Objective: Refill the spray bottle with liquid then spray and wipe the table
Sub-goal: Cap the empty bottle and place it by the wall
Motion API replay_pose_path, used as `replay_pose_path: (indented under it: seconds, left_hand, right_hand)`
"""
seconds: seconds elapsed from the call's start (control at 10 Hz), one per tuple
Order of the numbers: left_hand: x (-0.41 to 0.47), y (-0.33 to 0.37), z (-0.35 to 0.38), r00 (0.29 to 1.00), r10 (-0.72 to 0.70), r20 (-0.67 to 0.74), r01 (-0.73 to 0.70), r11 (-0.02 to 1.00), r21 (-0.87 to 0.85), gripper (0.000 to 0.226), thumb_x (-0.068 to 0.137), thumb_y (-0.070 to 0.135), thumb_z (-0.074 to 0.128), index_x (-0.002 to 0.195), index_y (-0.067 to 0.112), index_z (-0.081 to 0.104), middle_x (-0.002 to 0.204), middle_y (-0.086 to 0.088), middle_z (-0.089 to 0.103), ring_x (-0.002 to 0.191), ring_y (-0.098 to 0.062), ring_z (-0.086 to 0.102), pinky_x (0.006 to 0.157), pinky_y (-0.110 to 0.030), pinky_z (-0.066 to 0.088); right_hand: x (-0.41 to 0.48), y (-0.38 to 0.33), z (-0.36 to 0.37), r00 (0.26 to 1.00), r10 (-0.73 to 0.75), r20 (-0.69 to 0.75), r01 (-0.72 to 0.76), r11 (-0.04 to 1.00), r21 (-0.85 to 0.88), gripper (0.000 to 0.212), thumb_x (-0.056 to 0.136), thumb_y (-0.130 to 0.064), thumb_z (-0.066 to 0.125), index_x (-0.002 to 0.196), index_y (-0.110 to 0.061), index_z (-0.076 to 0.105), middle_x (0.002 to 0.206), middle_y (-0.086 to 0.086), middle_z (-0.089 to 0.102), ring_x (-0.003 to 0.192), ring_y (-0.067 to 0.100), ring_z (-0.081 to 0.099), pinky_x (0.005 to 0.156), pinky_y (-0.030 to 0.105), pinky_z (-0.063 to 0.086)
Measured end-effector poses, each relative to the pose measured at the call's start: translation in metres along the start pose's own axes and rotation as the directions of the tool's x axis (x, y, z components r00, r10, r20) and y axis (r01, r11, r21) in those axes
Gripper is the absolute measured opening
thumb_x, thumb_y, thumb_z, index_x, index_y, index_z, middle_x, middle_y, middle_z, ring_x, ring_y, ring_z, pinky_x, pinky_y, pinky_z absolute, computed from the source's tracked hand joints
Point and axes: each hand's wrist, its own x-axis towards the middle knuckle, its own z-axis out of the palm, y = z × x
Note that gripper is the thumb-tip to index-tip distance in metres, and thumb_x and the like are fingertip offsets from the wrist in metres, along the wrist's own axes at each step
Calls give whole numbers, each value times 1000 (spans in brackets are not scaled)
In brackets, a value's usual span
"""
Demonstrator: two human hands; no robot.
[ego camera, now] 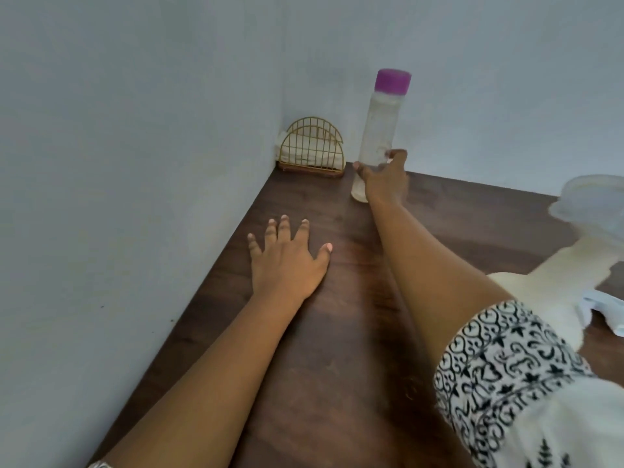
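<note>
Bottle (378,130) with purple cap rises above the right hand (385,179), whose grip holds its lower body.

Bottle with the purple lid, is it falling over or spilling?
Nothing has spilled. The bottle leans a little to the right, but the right hand grips its lower part and the purple lid is on. No puddle shows on the table around it.

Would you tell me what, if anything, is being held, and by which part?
The right hand grips the bottle by its lower body; the left hand holds nothing.
</note>
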Motion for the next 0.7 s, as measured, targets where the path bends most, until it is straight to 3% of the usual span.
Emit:
replay_pose_path:
  seconds: [0.3, 0.7]
  left_hand:
    - [4, 0, 4, 1000, 2, -14, -2, 1000, -1, 69, 93, 65, 22, 152, 31, 12, 162, -8, 7, 149, -27, 3, 117, -53, 3]
    - [4, 0, 7, 1000, -8, -24, 8, 1000, 5, 69, 93, 65, 22, 152, 31, 12, 162, -7, 8, 149, -27, 3, 117, -53, 3]
  right_hand:
    - [53, 2, 22, 1000, -16, -2, 16, 997, -76, 59, 84, -36, 68, 125, -10, 36, 122, 13, 58, 113, 27, 55, 80, 27, 36]
    - [68, 4, 30, 999, -50, 4, 50, 994, -94, 63, 82, -36, 68, 129, -10, 34, 129, 12, 54, 121, 28, 51, 94, 36, 42]
